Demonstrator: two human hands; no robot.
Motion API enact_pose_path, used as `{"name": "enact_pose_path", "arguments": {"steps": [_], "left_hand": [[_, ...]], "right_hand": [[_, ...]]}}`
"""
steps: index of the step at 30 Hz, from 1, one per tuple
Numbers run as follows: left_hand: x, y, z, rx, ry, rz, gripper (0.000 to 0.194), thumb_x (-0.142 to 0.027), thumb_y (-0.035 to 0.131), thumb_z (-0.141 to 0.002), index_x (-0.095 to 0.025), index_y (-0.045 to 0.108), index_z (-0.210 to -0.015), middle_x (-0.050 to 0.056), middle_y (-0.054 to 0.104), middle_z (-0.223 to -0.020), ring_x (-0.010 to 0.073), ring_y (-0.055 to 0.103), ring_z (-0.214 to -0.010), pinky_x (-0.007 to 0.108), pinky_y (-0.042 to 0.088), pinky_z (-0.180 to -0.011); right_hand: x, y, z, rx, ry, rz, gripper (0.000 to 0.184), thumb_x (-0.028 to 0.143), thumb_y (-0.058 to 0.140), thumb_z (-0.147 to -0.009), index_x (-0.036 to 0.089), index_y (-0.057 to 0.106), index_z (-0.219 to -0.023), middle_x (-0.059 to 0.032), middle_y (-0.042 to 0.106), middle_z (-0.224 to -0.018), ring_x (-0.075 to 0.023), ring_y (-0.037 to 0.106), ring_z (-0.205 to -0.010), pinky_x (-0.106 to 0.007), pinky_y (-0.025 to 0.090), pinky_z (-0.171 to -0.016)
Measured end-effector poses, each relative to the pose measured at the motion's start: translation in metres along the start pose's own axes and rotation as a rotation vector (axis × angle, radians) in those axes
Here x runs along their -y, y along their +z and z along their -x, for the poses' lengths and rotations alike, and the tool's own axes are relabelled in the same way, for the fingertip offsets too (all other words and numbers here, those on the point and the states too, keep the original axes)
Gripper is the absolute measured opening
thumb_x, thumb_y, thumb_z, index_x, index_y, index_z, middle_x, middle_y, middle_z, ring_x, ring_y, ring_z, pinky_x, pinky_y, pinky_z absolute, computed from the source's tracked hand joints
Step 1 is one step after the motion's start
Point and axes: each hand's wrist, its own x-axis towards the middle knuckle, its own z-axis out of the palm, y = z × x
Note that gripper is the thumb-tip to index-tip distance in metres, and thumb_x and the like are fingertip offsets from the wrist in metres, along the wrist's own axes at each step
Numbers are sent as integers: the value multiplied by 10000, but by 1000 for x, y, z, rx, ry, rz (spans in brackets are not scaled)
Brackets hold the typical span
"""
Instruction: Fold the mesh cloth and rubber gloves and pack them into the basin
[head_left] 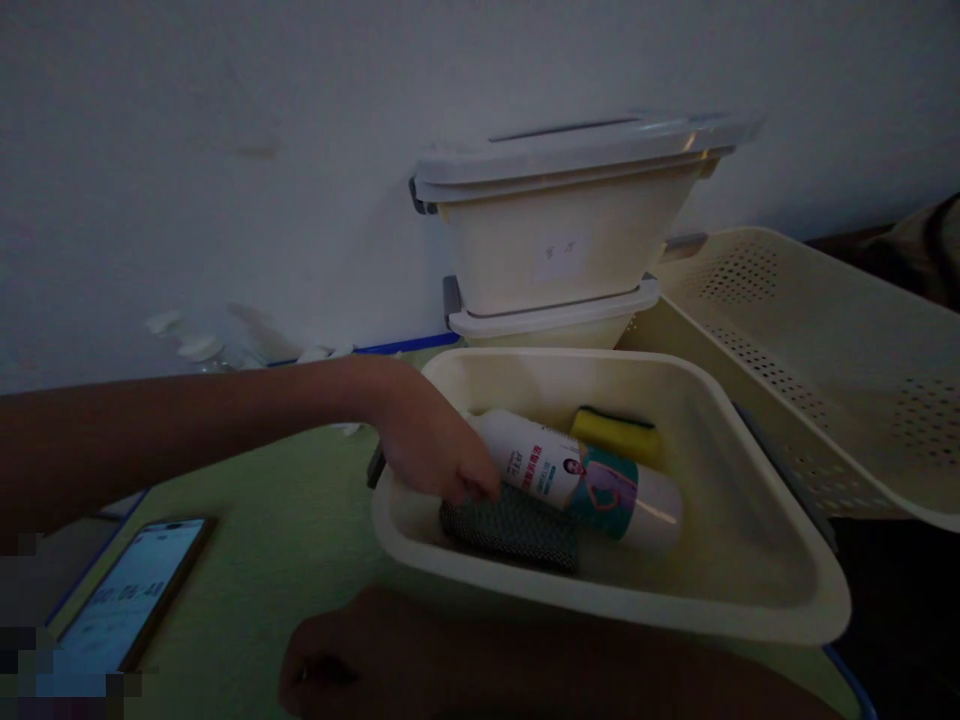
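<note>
The bottle (581, 480) lies slanted in the tub (750, 605), its neck end gripped in my left fingers (476, 480) — yellow sponge (615, 437) behind, mesh pad (510, 532) in front. My right hand (337, 645) curls in a loose fist — near the tub's front, phone (131, 595) off left.

Bottle (577, 480): its neck is being hidden by the left hand (431, 440).
Phone (135, 590): its lower corner is being blurred out.
Basket (862, 345): its right side is being cut off.
</note>
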Motion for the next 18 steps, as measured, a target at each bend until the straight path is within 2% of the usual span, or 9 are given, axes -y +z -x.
{"name": "enact_pose_path", "arguments": {"steps": [1,3,5,8,10,12,14,16,18], "left_hand": [[-6,-8,9,-120,-29,20,202,-107,582,-569,-236,692,-679,-34,691,-665,152,652,-694,188,450,-647],[-15,-20,32,-287,-83,38,188,-160,610,-596,-225,697,-749,-39,692,-728,146,658,-772,195,457,-705],[-18,-23,56,-493,-122,90,178,-217,583,-661,-194,693,-799,-37,674,-764,141,655,-826,225,459,-758],[-13,-12,88,-834,-56,212,237,-258,484,-752,-147,680,-825,-31,643,-791,135,649,-868,277,458,-813],[-3,2,96,-1052,33,264,218,-247,499,-754,-147,678,-830,-21,645,-809,142,648,-877,287,461,-820],[14,17,91,-1293,154,282,166,-232,560,-721,-173,670,-831,-8,666,-833,141,644,-864,262,472,-802],[42,31,73,-1502,188,372,106,-232,570,-708,-174,638,-765,12,674,-796,133,640,-763,256,494,-743],[79,46,48,-1648,81,520,80,-227,544,-706,-168,590,-737,21,663,-775,130,627,-710,265,496,-708],[118,65,23,-1779,-130,635,60,-198,505,-696,-166,545,-728,22,637,-751,127,614,-691,257,485,-682]], "right_hand": [[-1,0,-2,-10,18,-1,150,362,557,-739,220,520,-772,78,531,-633,-81,521,-565,-156,355,-509],[-1,0,-4,-24,50,-18,141,343,564,-715,228,508,-774,86,523,-635,-71,508,-561,-145,345,-523],[1,-2,-3,-31,55,-45,116,305,565,-722,222,513,-784,81,530,-646,-68,503,-569,-144,350,-553],[6,-5,0,-56,38,-80,88,228,584,-711,199,526,-770,72,530,-638,-70,501,-575,-155,346,-568],[10,-7,2,-91,29,-112,64,164,572,-706,183,533,-754,67,527,-631,-69,492,-565,-165,339,-556],[14,-9,4,-106,22,-139,73,111,553,-702,175,533,-732,64,516,-616,-68,475,-548,-174,331,-535],[18,-11,5,-107,19,-153,98,86,525,-722,184,526,-712,58,507,-605,-73,460,-543,-185,328,-518],[21,-12,6,-106,22,-165,116,95,508,-752,195,515,-692,52,500,-590,-79,453,-542,-195,327,-510],[23,-14,6,-104,27,-176,109,110,506,-768,186,511,-690,52,495,-575,-76,447,-532,-195,325,-508]]}}
